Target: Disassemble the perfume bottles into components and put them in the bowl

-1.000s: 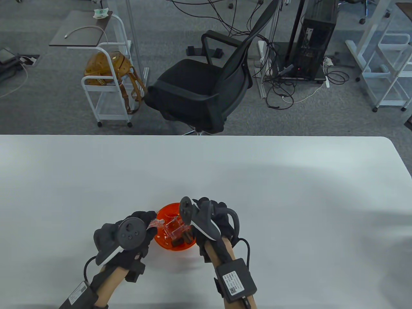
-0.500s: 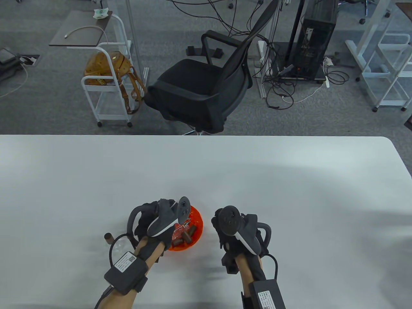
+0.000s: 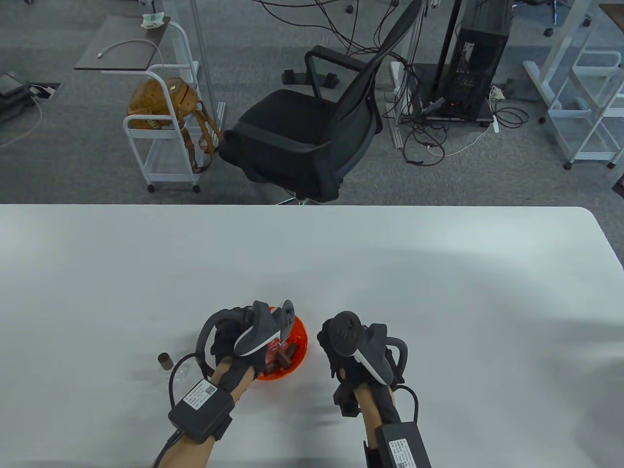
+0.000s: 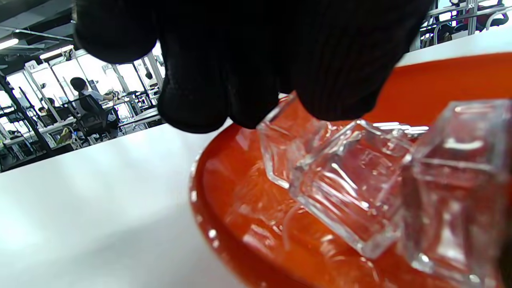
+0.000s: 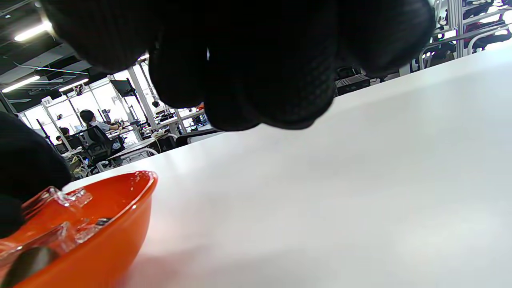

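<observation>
Left hand (image 3: 234,336) over orange bowl (image 3: 301,347) — fingers (image 4: 224,100) curled just above clear glass bottle (image 4: 340,180), hold unclear; right hand (image 3: 356,356) beside bowl — curled, empty.

A wide white table (image 3: 390,273) with a rounded corner at 2 o'clock fills the lower half of the table view. An orange bowl (image 3: 301,347) stands on it near the front edge, toward 6 o'clock, with clear glass pieces and brown caps inside. At the bowl's 9 o'clock, well apart from it, a small brown cap (image 3: 165,361) stands upright on the table, with a clear glass piece (image 3: 179,374) just beside it at 5 o'clock.
</observation>
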The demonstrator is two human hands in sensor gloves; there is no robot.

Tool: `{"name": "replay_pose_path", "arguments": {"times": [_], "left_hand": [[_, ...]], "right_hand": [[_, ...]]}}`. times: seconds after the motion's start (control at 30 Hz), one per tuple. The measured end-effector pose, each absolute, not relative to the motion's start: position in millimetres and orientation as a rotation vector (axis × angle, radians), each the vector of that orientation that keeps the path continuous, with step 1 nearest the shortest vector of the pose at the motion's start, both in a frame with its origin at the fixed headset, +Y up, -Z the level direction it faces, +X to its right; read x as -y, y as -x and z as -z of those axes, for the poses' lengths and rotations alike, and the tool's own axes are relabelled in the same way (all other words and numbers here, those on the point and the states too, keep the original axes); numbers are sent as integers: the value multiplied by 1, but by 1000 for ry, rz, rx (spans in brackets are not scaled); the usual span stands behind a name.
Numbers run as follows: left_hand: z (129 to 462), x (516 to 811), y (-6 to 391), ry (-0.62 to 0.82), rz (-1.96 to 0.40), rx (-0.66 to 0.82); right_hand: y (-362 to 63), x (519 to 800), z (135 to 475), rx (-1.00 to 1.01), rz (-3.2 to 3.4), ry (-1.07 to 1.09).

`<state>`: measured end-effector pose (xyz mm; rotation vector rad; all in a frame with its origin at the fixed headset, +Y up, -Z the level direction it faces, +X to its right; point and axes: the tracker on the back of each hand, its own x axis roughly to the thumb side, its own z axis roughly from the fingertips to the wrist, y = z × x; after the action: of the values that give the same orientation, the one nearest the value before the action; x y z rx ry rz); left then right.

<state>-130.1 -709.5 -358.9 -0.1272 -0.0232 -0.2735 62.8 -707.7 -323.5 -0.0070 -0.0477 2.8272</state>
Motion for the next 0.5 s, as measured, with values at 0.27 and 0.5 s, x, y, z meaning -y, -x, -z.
{"name": "replay_pose_path", "arguments": {"times": [0.27,0.5], "left_hand": [[342,643,185,63,51,-18],[315,628,273,62,-189,33]], "right_hand": [[-62,708,322,21,-2832,5],[-56,708,321,0,-2831,-15]]}}
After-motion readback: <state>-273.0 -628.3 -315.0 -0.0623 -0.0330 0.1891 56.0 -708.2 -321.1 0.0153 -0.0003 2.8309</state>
